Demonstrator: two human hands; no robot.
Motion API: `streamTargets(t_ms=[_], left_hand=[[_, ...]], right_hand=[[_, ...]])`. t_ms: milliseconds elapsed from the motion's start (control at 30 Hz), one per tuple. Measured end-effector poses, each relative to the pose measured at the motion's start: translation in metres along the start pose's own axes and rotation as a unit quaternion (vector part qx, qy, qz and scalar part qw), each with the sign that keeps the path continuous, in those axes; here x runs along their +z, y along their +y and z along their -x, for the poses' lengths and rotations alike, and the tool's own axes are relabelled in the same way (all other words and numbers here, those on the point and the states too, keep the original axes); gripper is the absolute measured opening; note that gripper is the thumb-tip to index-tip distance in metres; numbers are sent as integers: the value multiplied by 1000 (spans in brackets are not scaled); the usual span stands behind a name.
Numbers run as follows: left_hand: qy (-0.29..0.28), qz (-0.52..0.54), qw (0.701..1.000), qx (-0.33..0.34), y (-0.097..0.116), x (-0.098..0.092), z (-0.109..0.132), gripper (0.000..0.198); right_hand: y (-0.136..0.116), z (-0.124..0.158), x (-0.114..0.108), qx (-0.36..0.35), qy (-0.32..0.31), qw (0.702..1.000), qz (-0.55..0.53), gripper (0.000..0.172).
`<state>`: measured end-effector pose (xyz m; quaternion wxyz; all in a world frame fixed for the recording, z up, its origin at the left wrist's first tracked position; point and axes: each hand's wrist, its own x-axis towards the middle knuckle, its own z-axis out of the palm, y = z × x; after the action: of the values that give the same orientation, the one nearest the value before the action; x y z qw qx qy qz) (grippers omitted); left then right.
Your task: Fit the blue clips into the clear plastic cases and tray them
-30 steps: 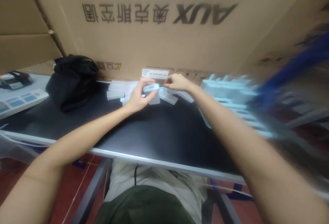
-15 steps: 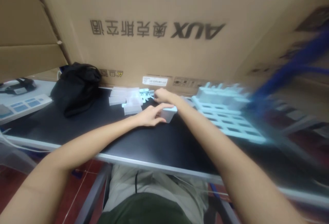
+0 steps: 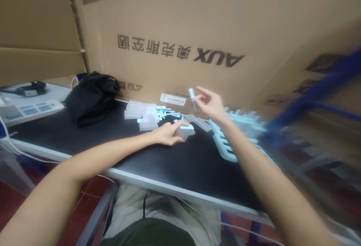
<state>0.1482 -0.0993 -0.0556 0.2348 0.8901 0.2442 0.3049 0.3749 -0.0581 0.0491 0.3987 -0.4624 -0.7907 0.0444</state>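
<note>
My left hand (image 3: 169, 133) is closed around a small translucent box with a light blue top (image 3: 184, 132), held low over the black table. Raised above it, my right hand (image 3: 210, 103) pinches a small light blue piece with a thin shaft (image 3: 192, 94) between thumb and fingers. Left of the box lie several frosted translucent boxes (image 3: 148, 115) beside a loose pile of light blue plastic pieces (image 3: 163, 112). Two clear flat pieces (image 3: 202, 124) rest below my right hand. A light blue slotted rack (image 3: 225, 152), partly hidden by my right forearm, stands at the right.
A large cardboard carton (image 3: 180, 20) walls off the back of the black table (image 3: 169, 170). A black bag (image 3: 90, 97) sits at the left, near a white power strip (image 3: 36, 110). A blue metal frame (image 3: 313, 95) crosses the right side.
My right hand has risen from the pile and moved right, now with a light blue piece in its fingers. The left hand still holds the box. The camera view has shifted.
</note>
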Motion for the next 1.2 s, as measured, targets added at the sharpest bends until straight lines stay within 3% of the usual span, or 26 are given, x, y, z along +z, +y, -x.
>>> streamTargets(t_ms=[100,233,367,567,700,800,867,967,1067,1133,1200], left_hand=[[13,22,1000,-8,-3,3,0,75],[21,29,999,-23,-8,7,-1,73],[23,31,999,-37,-10,7,-2,73],[22,16,999,-47,-5,5,-2,72],[33,11,999,-41,-4,6,-2,70],[42,-2,998,-40,-7,6,-2,69],[45,-22,998,-48,-9,5,-3,62],[37,-54,996,-60,-12,2,-5,37],[31,-62,997,-47,-12,2,-7,39],[35,-86,995,-28,-12,4,-7,44],[30,-129,991,-3,-13,8,-7,37]], right_hand=[[5,36,-3,14,54,982,-180,76],[0,62,19,37,45,974,-220,63],[-14,64,30,46,28,978,-201,50],[-18,72,29,6,-23,990,-141,38],[-12,82,34,9,-57,994,-94,43],[-20,92,48,41,-29,999,-14,57],[-30,98,59,74,-14,995,62,67],[-42,97,67,88,-31,986,140,54],[-30,83,47,90,-13,980,178,43],[-5,74,16,105,72,966,226,43],[29,70,-22,137,162,934,286,50]])
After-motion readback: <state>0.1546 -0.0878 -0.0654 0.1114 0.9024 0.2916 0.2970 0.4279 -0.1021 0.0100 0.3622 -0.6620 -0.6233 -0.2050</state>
